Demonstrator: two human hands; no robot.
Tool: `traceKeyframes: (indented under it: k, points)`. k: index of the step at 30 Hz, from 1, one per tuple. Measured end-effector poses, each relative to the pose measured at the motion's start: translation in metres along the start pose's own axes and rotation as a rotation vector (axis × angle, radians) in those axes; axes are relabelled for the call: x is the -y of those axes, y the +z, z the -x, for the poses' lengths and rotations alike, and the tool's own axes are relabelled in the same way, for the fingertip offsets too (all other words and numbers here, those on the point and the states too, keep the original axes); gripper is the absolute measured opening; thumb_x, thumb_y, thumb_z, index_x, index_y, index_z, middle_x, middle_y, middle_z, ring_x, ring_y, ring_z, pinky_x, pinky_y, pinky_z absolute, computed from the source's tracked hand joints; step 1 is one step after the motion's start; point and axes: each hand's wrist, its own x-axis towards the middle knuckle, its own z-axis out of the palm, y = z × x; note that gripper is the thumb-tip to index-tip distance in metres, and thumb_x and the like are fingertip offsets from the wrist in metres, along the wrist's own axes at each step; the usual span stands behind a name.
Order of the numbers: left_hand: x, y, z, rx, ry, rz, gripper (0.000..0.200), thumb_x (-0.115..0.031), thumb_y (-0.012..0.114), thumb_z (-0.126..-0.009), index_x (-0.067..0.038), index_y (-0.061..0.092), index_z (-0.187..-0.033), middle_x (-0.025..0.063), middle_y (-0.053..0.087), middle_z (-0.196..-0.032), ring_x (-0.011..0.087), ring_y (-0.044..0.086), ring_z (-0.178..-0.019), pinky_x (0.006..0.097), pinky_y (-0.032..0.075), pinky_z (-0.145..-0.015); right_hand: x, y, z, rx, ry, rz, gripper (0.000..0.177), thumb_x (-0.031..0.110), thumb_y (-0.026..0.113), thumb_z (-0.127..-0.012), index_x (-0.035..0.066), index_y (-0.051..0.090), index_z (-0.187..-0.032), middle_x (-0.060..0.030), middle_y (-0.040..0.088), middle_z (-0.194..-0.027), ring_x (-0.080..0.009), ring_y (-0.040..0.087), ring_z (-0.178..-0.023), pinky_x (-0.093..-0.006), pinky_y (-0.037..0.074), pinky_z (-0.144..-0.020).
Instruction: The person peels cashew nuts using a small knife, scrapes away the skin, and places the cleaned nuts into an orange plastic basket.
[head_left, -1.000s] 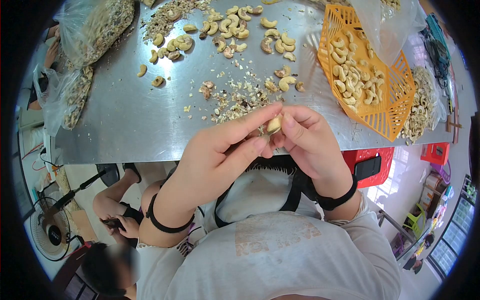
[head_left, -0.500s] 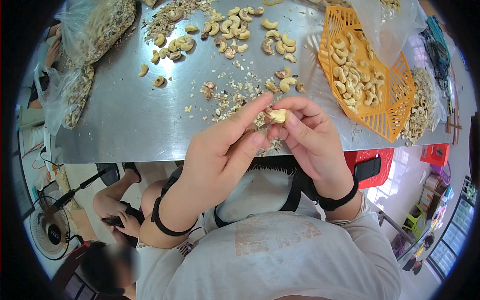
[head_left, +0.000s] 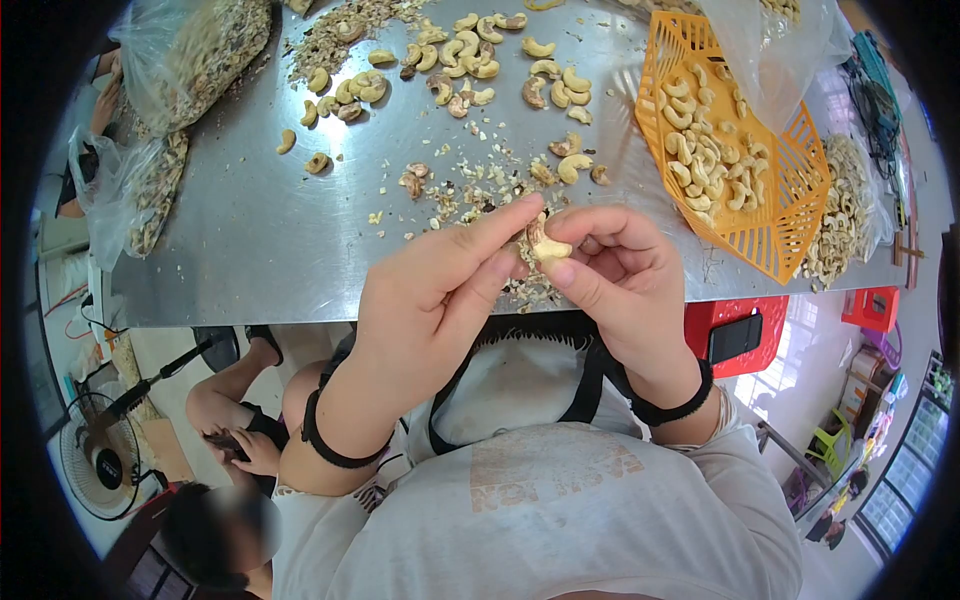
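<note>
Between my two hands, over the table's near edge, is one cashew (head_left: 546,242) with reddish-brown skin on part of it. My right hand (head_left: 622,268) pinches its pale lower end between thumb and fingers. My left hand (head_left: 437,290) is closed at the cashew's left side, fingertips pressed together; whether it grips anything there is hidden. Beneath and beyond the fingertips lie skin crumbs (head_left: 465,195). Loose cashews (head_left: 465,55) are grouped farther up the metal table (head_left: 250,250). An orange basket (head_left: 652,130) with pale cashews stands at the right.
Filled plastic bags (head_left: 205,75) lie at the table's left. More cashews (head_left: 845,215) lie right of the basket. A phone (head_left: 735,338) rests on a red stool (head_left: 770,355) below the table's edge. Another person (head_left: 215,530) sits at lower left, beside a fan (head_left: 100,455).
The cashew has turned more upright between my fingers, with its brown-skinned part now uppermost. My left hand has shifted slightly left, and my right fingers have changed their hold.
</note>
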Motion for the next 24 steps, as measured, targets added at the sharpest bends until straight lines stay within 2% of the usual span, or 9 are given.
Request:
traceKeyframes:
  k: [1,7,8,10,16,20,23,24]
  points:
    - [0.0,0.0,0.0,0.001,0.005,0.03,0.036,-0.001,0.05,-0.077,-0.005,0.049,-0.113,0.013,0.058,-0.078,0.0177,0.058,-0.066,0.0243,0.044,-0.06,0.001,0.0,0.0,-0.001,-0.001,0.0,0.02,-0.002,0.057,-0.075,-0.002,0.051,-0.094,-0.0074,0.057,-0.087,-0.0118,0.055,-0.081,-0.0233,0.044,-0.072]
    - [-0.001,0.0,0.002,0.047,-0.022,0.058,0.038,-0.005,0.052,-0.078,-0.006,0.048,-0.115,0.0108,0.054,-0.068,0.0162,0.051,-0.056,0.0234,0.041,-0.055,0.005,-0.002,-0.001,0.018,0.046,0.03,0.017,-0.003,0.056,-0.075,-0.002,0.051,-0.091,-0.0079,0.056,-0.086,-0.0139,0.056,-0.078,-0.0257,0.044,-0.073]
    - [-0.001,-0.003,0.002,0.047,-0.022,0.059,0.038,-0.005,0.052,-0.078,-0.006,0.048,-0.115,0.0108,0.054,-0.068,0.0162,0.051,-0.056,0.0234,0.041,-0.055,0.005,-0.002,-0.001,0.043,0.031,0.043,0.016,-0.004,0.056,-0.075,-0.002,0.051,-0.09,-0.0082,0.056,-0.086,-0.0141,0.056,-0.077,-0.0258,0.044,-0.073]
    - [-0.001,-0.009,0.002,0.169,-0.063,0.031,0.038,-0.003,0.049,-0.079,-0.003,0.045,-0.117,0.0081,0.06,-0.082,0.0115,0.055,-0.07,0.0217,0.042,-0.066,0.005,-0.004,-0.002,0.066,0.017,0.056,0.016,-0.004,0.056,-0.075,-0.001,0.051,-0.09,-0.0085,0.056,-0.086,-0.0142,0.056,-0.076,-0.0258,0.044,-0.073]
    - [0.002,-0.007,0.001,0.087,0.112,-0.081,0.032,-0.003,0.05,-0.079,-0.004,0.051,-0.111,0.0086,0.06,-0.081,0.0133,0.055,-0.067,0.0214,0.041,-0.063,0.0,-0.008,0.0,0.081,-0.035,0.092,0.018,-0.006,0.059,-0.072,-0.001,0.053,-0.088,-0.0083,0.055,-0.091,-0.0138,0.054,-0.085,-0.0261,0.043,-0.076]
    - [0.006,-0.007,-0.002,0.049,0.131,-0.19,0.03,-0.004,0.05,-0.079,-0.004,0.052,-0.11,0.0082,0.06,-0.081,0.0136,0.055,-0.068,0.0218,0.041,-0.061,0.001,-0.006,0.0,0.073,0.005,0.118,0.018,-0.006,0.06,-0.071,0.0,0.053,-0.087,-0.0073,0.055,-0.091,-0.0131,0.052,-0.088,-0.0257,0.042,-0.077]
    - [0.007,-0.006,-0.001,0.044,0.111,-0.089,0.032,-0.004,0.05,-0.079,-0.005,0.052,-0.111,0.0083,0.06,-0.08,0.014,0.055,-0.068,0.0219,0.04,-0.06,0.003,-0.005,0.0,0.07,0.008,0.123,0.018,-0.005,0.06,-0.072,0.0,0.053,-0.088,-0.0066,0.055,-0.09,-0.0124,0.052,-0.087,-0.0254,0.042,-0.078]
    - [0.004,-0.007,0.001,0.054,0.047,-0.075,0.033,-0.004,0.05,-0.079,-0.005,0.051,-0.112,0.0081,0.06,-0.08,0.0134,0.055,-0.068,0.0219,0.041,-0.061,0.003,-0.005,0.0,0.074,0.004,0.123,0.018,-0.004,0.06,-0.072,0.0,0.053,-0.088,-0.0061,0.055,-0.09,-0.0121,0.052,-0.086,-0.0253,0.042,-0.078]
